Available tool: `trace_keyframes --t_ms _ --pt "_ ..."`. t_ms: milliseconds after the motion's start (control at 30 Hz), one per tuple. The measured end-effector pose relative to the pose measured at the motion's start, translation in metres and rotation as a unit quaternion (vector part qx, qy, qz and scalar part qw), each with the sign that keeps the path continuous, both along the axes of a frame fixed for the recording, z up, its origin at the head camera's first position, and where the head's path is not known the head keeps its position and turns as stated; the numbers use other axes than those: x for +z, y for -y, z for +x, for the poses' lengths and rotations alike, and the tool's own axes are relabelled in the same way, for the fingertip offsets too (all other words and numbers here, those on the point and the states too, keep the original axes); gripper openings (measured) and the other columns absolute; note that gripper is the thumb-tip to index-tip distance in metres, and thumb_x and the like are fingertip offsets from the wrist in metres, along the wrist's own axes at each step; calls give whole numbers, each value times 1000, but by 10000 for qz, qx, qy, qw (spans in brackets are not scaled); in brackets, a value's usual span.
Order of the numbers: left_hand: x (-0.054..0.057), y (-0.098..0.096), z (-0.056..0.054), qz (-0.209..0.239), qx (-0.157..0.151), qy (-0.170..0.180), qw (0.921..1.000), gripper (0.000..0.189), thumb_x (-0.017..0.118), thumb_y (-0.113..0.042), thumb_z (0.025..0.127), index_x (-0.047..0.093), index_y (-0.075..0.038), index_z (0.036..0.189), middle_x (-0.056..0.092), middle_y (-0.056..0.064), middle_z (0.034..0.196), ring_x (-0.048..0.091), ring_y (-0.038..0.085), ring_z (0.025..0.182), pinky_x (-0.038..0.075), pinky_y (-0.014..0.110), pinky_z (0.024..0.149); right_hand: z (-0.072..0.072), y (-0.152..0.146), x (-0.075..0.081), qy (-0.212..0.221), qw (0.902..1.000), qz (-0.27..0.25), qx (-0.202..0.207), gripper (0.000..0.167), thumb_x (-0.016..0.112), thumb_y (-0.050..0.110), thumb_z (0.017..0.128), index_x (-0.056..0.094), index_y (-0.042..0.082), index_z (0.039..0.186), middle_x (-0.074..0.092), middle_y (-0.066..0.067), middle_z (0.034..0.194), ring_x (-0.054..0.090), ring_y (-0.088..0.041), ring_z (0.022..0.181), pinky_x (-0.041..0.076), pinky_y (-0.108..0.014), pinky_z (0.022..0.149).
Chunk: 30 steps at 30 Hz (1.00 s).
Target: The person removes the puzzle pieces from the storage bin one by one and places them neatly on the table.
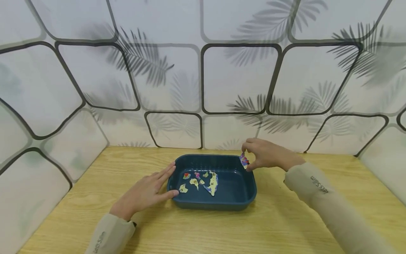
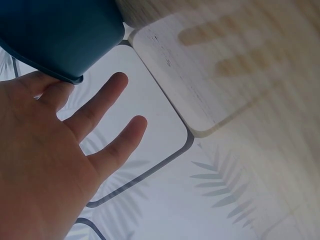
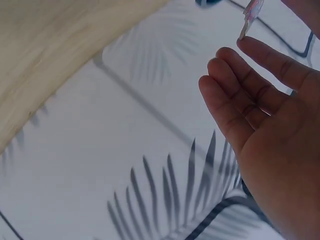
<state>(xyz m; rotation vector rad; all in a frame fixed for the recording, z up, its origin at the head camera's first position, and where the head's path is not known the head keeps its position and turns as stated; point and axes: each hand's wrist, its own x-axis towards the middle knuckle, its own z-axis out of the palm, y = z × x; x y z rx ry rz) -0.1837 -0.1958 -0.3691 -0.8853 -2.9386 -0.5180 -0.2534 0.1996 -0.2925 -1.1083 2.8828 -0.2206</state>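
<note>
1. L hand [image 1: 147,192]: grip apart, thumb & fingers fairly straight, touching the L rim of the dk-blue rect. tray [image 1: 236,185], which sits on the wood-grain table [image 1: 279,225].
2. Small cut-outs [image 1: 186,175] lie spread in the tray's L half (one w/ red, one pink, rest mostly pale).
3. Large cream cut-out [image 1: 213,181] w/ blue edging, just R of those, nr tray ctr.
4. R hand [image 1: 266,153]: grip clamped, thumb & index pinching a purple-red cut-out [image 1: 244,161] at the tray's back R corner; can't tell if it touches the rim.
</note>
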Motion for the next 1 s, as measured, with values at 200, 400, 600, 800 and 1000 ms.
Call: trace_keyframes --t_ms 200,400,600,800,1000 --pt "2 1 0 -14 34 -87 10000 83 54 -58 100 32 -4 159 26 7 166 51 47 130 41 65 103 0 -19 9 43 9998 -43 -213 42 86 25 81 63 3 108 59 -9 104 59 -28 94 52 -49 82" --pt "2 -1 -1 -68 5 42 10000 84 53 -59 100 31 -5 160 25 8 166 49 48 132 39 67 104 -1 -35 -4 325 9988 37 -372 44 86 25 81 63 1 110 60 -11 105 59 -29 95 52 -49 81" --pt "3 -1 -1 -44 15 20 10000 84 54 -59 100 30 -5 160 26 8 166 50 48 131 39 68 103 -3 -43 -16 465 9979 28 -448 44 86 26 78 62 4 107 59 -11 102 59 -28 93 51 -48 79" --pt "4 0 0 -53 13 12 10000 84 54 -59 100 31 -5 159 27 8 165 51 49 129 40 67 102 -3 -48 -30 717 9962 61 -484 44 85 23 74 62 3 105 58 -9 99 58 -29 91 51 -47 78" --pt "2 0 0 -58 21 13 10000 84 53 -60 100 31 -5 160 26 8 166 51 49 129 41 66 103 -2 -56 -42 690 9964 129 -475 42 84 22 72 62 3 102 59 -8 93 58 -27 85 51 -46 75"
